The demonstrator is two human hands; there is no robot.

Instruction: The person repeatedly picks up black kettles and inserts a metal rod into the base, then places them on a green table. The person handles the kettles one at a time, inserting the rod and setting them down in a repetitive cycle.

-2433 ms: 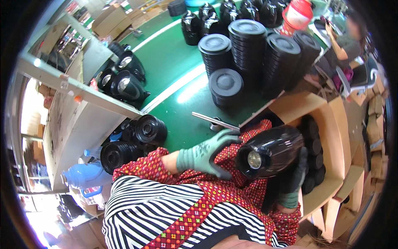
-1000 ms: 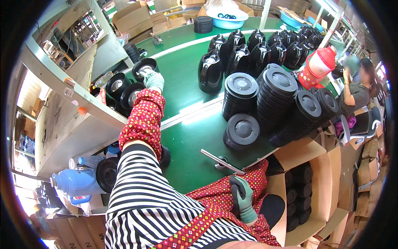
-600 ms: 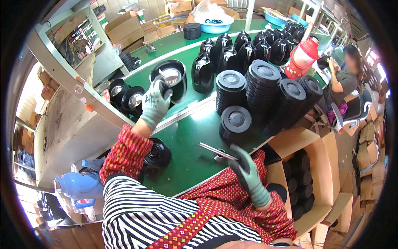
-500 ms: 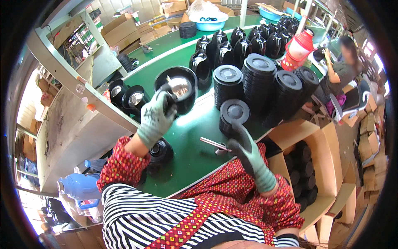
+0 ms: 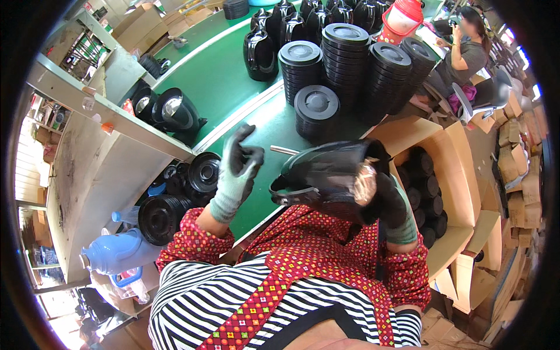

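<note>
A black jug (image 5: pixel 326 175) lies on its side in the air before me, a silvery inside showing at its open end. My right hand (image 5: pixel 396 204), in a grey-green glove with black palm, is closed on that end; its fingers are partly hidden by the jug. To the left, my gloved left hand (image 5: pixel 238 169) is raised with fingers apart and holds nothing. A thin metal tube (image 5: pixel 284 150) shows behind the jug, its far part hidden. Beyond it stands a short stack of round black lids (image 5: pixel 317 108).
Tall lid stacks (image 5: pixel 345 52) and upright black jugs (image 5: pixel 261 55) stand on the green table (image 5: pixel 233 87). Round black parts (image 5: pixel 163 219) and a blue flask (image 5: pixel 119 252) are at left. A carton (image 5: pixel 461 192) of black pieces sits at right; a co-worker (image 5: pixel 466 58) sits beyond.
The jug has passed from my left hand to my right and come closer to me, now on its side. My left hand has let go. My right hand has left the metal tube's end.
</note>
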